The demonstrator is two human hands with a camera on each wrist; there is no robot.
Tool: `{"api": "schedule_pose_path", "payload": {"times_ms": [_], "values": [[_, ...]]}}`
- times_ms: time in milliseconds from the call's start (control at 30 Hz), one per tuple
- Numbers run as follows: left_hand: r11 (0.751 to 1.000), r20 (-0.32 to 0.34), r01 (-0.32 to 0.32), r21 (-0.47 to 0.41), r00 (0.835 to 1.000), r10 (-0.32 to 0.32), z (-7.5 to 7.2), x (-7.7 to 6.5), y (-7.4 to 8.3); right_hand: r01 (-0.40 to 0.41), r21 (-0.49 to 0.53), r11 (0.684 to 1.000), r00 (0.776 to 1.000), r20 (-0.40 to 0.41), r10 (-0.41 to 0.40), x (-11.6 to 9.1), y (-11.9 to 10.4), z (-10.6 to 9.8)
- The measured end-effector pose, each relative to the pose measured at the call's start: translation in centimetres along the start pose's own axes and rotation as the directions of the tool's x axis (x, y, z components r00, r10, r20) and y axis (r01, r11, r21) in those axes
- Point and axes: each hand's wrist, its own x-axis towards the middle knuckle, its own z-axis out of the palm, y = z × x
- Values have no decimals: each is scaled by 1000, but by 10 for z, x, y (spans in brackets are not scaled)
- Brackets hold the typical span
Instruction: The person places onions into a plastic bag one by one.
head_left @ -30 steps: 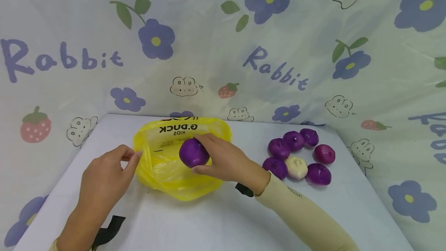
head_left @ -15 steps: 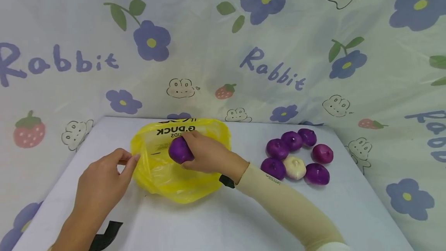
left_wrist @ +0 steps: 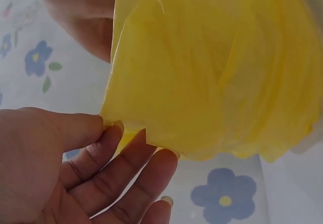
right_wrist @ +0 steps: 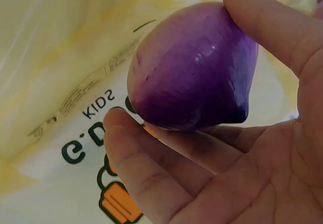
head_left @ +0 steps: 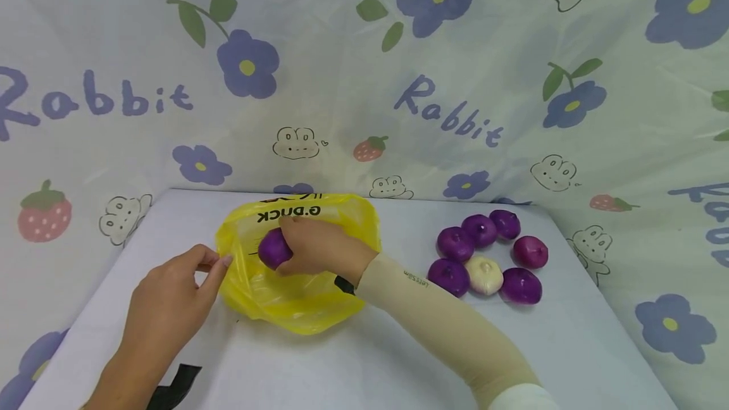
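My left hand [head_left: 169, 299] pinches the left edge of a yellow plastic bag [head_left: 304, 318] between thumb and forefinger. In the left wrist view the thin yellow bag [left_wrist: 202, 77] hangs from that pinch, the other fingers loosely bent below. Over the mouth of the bag, my right hand [head_left: 319, 247] holds a purple onion [head_left: 271, 249] and overlaps the dark G.DUCK print. Seen from the right wrist, the glossy onion [right_wrist: 189, 72] sits between the thumb [right_wrist: 272, 24] and the fingers, its pointed tip towards the palm. The bag's inner wall with printing lies behind it.
On the right of the white table [head_left: 398, 366] lie several purple onions [head_left: 455, 244] grouped with one pale, peeled-looking onion [head_left: 484, 274]. A redder onion [head_left: 530, 252] sits at their right side. Patterned cloth [head_left: 336, 68] rises behind the table and along its sides.
The right hand has moved left with the onion, further over the bag's mouth. The left hand keeps its pinch on the bag's edge. The grouped onions stay put.
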Motion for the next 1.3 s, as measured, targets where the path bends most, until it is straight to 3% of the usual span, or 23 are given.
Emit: {"api": "schedule_pose_path", "payload": {"times_ms": [167, 400, 633, 800, 1000, 1300], "values": [[999, 2, -36, -6, 999, 36, 2, 2, 1, -20, 5, 1000, 1000, -1, 20, 14, -2, 3], [1000, 28, -9, -1, 1000, 9, 1, 3, -3, -58, 28, 998, 998, -16, 59, 35, -1, 9], [1000, 21, -27, -4, 999, 27, 3, 5, 0, -136, 29, 990, 988, -66, 138, 51, 7, 21], [1000, 30, -7, 1, 1000, 7, 3, 3, -3, -123, -18, 992, 987, -110, 121, 63, 8, 31], [1000, 59, -15, 2, 998, 15, 11, 7, 1, -166, -60, 984, 978, -140, 156, 65, 18, 43], [999, 52, -2, 32, 999, 1, 6, 9, -8, -189, -139, 972, 973, -162, 166, 76, 9, 48]]}}
